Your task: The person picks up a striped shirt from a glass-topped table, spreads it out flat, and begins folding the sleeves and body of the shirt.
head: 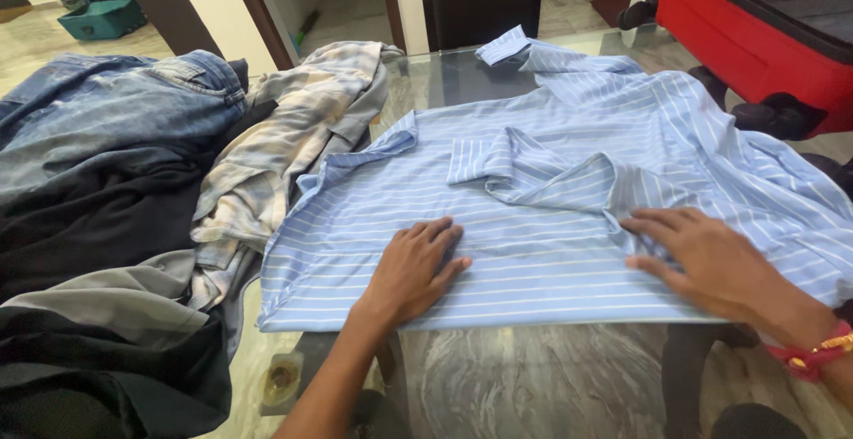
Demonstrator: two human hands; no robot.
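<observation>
A light blue shirt with thin white stripes point(533, 190) lies spread on a glass table point(533, 377), partly folded, with a sleeve doubled over its middle. My left hand point(413, 270) rests flat on the shirt's lower middle, fingers spread, pressing the cloth. My right hand point(711, 257) lies flat on the shirt to the right, fingers pointing left at a fold of the sleeve. A red and gold band sits on my right wrist. Neither hand grips anything.
A pale checked shirt point(293, 137) lies crumpled left of the blue one. Blue jeans point(115, 110) and dark garments point(98, 226) are piled at the far left. A red suitcase point(755, 39) stands at the upper right. A teal bin point(93, 17) sits on the floor beyond.
</observation>
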